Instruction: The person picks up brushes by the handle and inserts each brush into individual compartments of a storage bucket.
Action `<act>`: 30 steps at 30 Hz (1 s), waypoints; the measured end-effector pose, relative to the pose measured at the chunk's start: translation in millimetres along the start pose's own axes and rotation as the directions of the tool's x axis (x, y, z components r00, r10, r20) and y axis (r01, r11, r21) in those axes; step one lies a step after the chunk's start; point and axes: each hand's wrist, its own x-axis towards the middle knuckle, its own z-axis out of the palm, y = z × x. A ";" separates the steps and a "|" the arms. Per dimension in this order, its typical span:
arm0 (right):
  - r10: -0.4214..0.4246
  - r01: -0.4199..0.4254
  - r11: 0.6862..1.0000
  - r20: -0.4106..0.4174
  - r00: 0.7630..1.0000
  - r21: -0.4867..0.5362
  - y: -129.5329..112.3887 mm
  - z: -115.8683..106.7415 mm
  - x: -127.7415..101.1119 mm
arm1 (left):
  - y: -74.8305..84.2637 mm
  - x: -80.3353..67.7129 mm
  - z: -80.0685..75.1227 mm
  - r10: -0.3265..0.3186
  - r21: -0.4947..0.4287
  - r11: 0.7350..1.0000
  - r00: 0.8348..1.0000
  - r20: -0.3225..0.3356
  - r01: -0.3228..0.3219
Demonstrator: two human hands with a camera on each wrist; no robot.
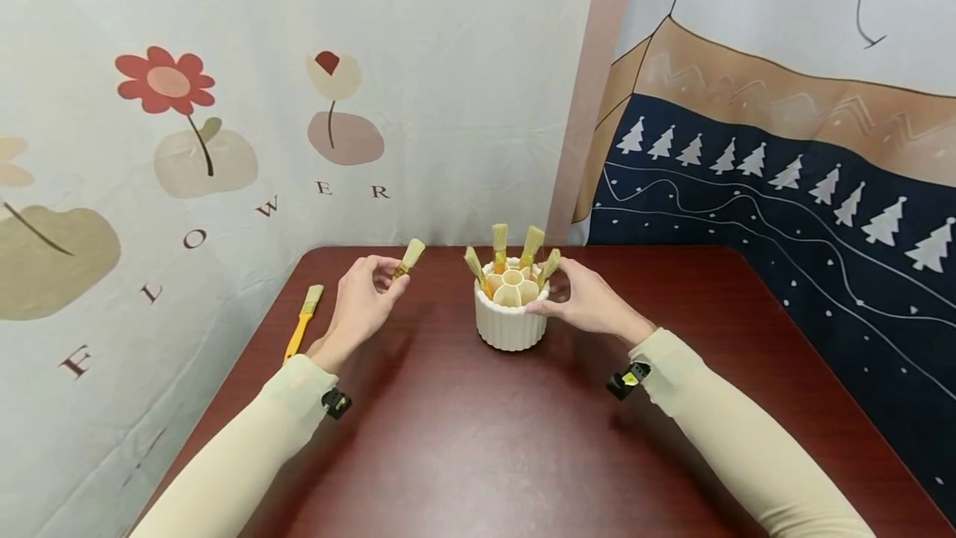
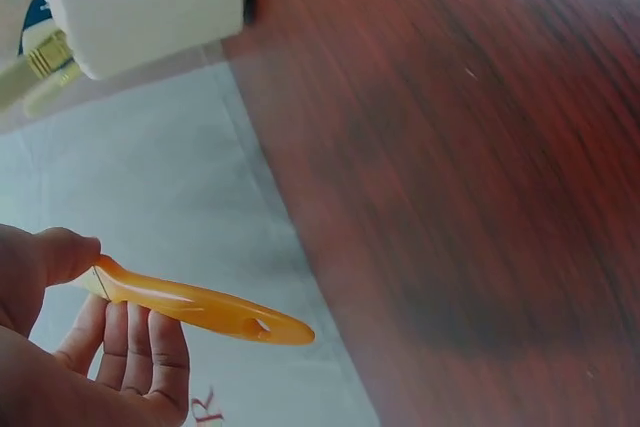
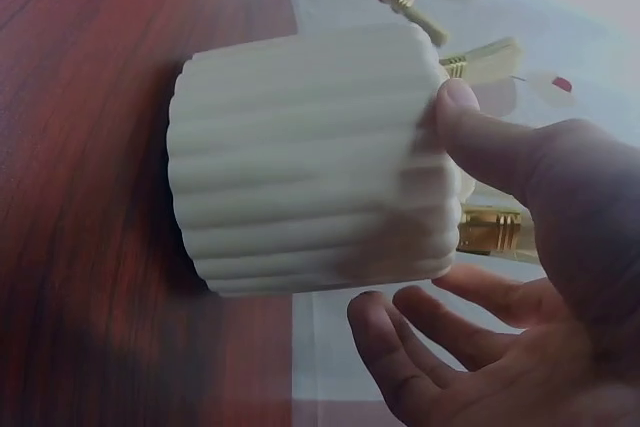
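Four brushes (image 1: pixel 499 244) stand in the white ribbed holder (image 1: pixel 511 324) near the table's (image 1: pixel 478 438) far edge. Right hand (image 1: pixel 590 301) touches its rim, fingers relaxed apart. Left hand (image 1: pixel 363 299) pinches a yellow brush (image 1: pixel 409 257); another brush (image 1: pixel 304 322) lies by the left edge.
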 end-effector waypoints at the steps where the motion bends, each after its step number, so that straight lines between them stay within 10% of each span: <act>1: -0.001 0.001 1.000 0.001 1.000 0.006 0.5 -0.8 0.2 | 2.8 -0.3 0.2 0.000 -0.005 1.000 1.000 -0.002 0.000; 30: 0.022 -0.021 0.999 -0.022 1.000 0.045 -4.0 2.0 0.9 | 71.1 -9.4 19.6 0.062 -0.288 0.954 0.995 -0.074 -0.081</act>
